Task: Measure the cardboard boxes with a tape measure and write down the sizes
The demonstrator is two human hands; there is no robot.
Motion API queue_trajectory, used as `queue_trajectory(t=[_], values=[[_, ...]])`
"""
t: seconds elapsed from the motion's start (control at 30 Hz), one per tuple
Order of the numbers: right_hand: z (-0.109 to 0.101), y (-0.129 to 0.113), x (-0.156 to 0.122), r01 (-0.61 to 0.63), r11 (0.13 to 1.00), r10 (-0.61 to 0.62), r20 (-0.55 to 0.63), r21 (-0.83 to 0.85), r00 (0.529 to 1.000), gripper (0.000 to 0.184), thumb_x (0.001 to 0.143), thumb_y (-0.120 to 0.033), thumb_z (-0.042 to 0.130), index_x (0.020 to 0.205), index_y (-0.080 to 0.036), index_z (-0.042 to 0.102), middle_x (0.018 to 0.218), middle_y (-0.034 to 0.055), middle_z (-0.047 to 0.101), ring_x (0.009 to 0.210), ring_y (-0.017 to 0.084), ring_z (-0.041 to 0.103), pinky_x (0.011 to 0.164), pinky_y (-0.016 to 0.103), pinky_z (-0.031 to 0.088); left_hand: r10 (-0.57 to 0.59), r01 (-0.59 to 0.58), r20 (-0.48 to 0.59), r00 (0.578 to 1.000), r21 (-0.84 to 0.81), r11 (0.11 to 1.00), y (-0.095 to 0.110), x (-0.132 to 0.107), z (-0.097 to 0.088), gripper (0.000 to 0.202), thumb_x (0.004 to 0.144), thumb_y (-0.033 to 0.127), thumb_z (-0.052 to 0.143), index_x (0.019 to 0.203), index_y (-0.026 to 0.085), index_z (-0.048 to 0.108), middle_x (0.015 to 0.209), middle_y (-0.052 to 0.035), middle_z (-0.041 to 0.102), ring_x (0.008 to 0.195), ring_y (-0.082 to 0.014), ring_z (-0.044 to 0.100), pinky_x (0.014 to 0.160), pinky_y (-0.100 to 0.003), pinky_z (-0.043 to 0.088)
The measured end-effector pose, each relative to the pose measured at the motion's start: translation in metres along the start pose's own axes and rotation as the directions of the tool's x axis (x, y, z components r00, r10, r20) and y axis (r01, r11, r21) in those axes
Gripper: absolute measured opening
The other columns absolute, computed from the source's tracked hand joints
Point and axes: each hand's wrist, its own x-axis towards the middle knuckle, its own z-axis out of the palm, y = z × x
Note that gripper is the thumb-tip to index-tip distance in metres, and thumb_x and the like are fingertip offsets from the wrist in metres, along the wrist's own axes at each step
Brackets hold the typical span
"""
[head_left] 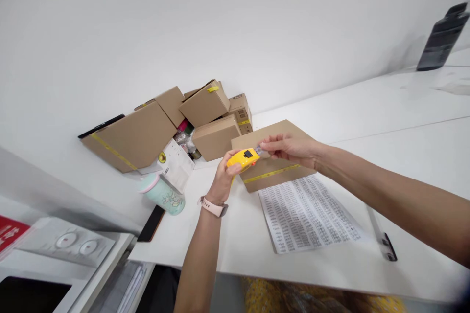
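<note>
Right forearm (385,195): 4 o'clock
Right hand (293,149): pinching clear bit (258,150)
Left hand (221,178): round yellow tool (239,160)
Grip: body, prob light/stiff imo

a tool (242,159) lies in the left hand (221,178), a tumbler (165,195) left of it, a sheet (308,215) before the carton (271,168).

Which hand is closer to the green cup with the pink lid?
Left. The left hand, holding the yellow tool, is to the right of the green cup in the picture; the right hand is farther right, at the tool's other end.
</note>
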Motion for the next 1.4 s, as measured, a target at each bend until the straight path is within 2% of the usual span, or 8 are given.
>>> queue_trajectory(t=[0.07,0.17,0.23,0.33,0.53,0.7,1.03,1.4], values=[[-0.025,-0.012,0.012,0.04,0.999,-0.039,-0.114,0.007,0.993,0.013,0.081,-0.017,0.075,0.071,-0.016,0.067,0.064,-0.0011,0.057,0.057,0.009,0.048,0.06,0.023,0.049,-0.007,0.007,-0.064,0.998,0.0,1.0,0.004,0.005,-0.013,0.051,0.071,0.043,0.076,0.114,0.017,0.067,0.119,-0.0102,0.072,0.11,-0.0297,0.067,0.101,-0.042,0.049],[-0.073,-0.021,0.03,0.061,0.997,-0.072,-0.387,-0.04,0.919,0.022,0.085,-0.013,0.067,0.065,-0.017,0.059,0.059,-0.0012,0.051,0.054,0.01,0.046,0.058,0.025,0.05,-0.027,0.029,-0.15,0.988,0.008,1.0,0.005,0.013,-0.04,0.045,0.075,0.045,0.072,0.109,0.015,0.07,0.114,-0.01,0.075,0.107,-0.0288,0.068,0.096,-0.041,0.052],[-0.098,-0.018,0.037,0.036,0.996,-0.067,-0.459,-0.076,0.886,0.027,0.085,-0.013,0.066,0.061,-0.018,0.055,0.056,-0.0024,0.047,0.052,0.01,0.043,0.057,0.026,0.049,-0.057,0.061,-0.19,0.98,0.013,0.998,0.004,0.019,-0.058,0.043,0.078,0.047,0.069,0.106,0.015,0.071,0.108,-0.0098,0.076,0.104,-0.028,0.069,0.089,-0.039,0.055],[-0.118,0.0,0.042,-0.021,0.989,-0.058,-0.521,-0.146,0.852,0.026,0.08,-0.013,0.07,0.059,-0.019,0.056,0.053,-0.0022,0.047,0.051,0.011,0.044,0.056,0.028,0.049,-0.114,0.122,-0.207,0.972,0.028,0.992,-0.001,0.03,-0.076,0.043,0.078,0.048,0.069,0.105,0.014,0.073,0.104,-0.0106,0.077,0.1,-0.0276,0.07,0.083,-0.037,0.057],[-0.122,0.033,0.05,-0.111,0.953,-0.093,-0.62,-0.282,0.779,0.018,0.076,-0.017,0.068,0.061,-0.019,0.058,0.061,0.001,0.054,0.061,0.014,0.05,0.064,0.031,0.048,-0.177,0.191,-0.173,0.969,0.069,0.979,-0.015,0.046,-0.089,0.049,0.073,0.049,0.073,0.105,0.011,0.073,0.101,-0.0137,0.078,0.096,-0.0296,0.07,0.08,-0.038,0.057],[-0.122,0.047,0.054,-0.193,0.913,-0.107,-0.667,-0.36,0.737,0.012,0.073,-0.027,0.071,0.076,-0.019,0.063,0.087,0.008,0.067,0.079,0.021,0.058,0.068,0.033,0.046,-0.199,0.215,-0.164,0.966,0.089,0.972,-0.026,0.048,-0.101,0.051,0.073,0.05,0.073,0.107,0.013,0.072,0.103,-0.0122,0.077,0.096,-0.0286,0.07,0.083,-0.038,0.054],[-0.116,0.054,0.048,-0.276,0.894,-0.014,-0.639,-0.352,0.769,0.023,0.081,-0.042,0.067,0.081,-0.018,0.064,0.097,0.013,0.072,0.079,0.022,0.065,0.061,0.031,0.051,-0.25,0.254,-0.056,0.967,0.098,0.962,-0.02,0.053,-0.116,0.053,0.072,0.048,0.074,0.11,0.011,0.071,0.111,-0.0155,0.075,0.107,-0.0338,0.067,0.087,-0.042,0.053],[-0.121,0.057,0.053,-0.26,0.865,-0.093,-0.646,-0.429,0.758,0.02,0.08,-0.04,0.066,0.076,-0.02,0.066,0.092,0.0099,0.072,0.082,0.023,0.065,0.065,0.033,0.05,-0.297,0.292,0.01,0.955,0.136,0.947,-0.024,0.061,-0.128,0.055,0.073,0.05,0.073,0.113,0.012,0.07,0.109,-0.016,0.075,0.099,-0.0313,0.069,0.085,-0.043,0.052]])
